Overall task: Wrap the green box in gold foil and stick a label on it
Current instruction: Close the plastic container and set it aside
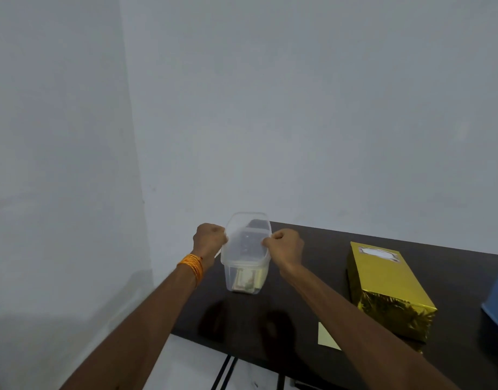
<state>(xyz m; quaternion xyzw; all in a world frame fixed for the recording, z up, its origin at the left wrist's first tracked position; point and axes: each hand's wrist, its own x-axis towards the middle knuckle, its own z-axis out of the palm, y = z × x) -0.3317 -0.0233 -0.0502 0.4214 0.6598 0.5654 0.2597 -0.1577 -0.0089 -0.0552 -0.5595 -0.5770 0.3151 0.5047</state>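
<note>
The left hand [210, 237] and right hand [284, 244] each pinch a side of the clear lid [246, 235], seemingly pressing it onto the tub [243, 274]; the gold-wrapped box [388, 288], label [378, 254] already on top, lies to the right on the table [312, 277].

No lettering, number or brand can be read anywhere in view. The label [378, 253] on top of the gold-wrapped box [388, 288] shows a white field inside a patterned border, with any writing too small to tell. The printed paper [245, 281] inside the clear tub [245, 249] is blurred beyond reading.
</note>
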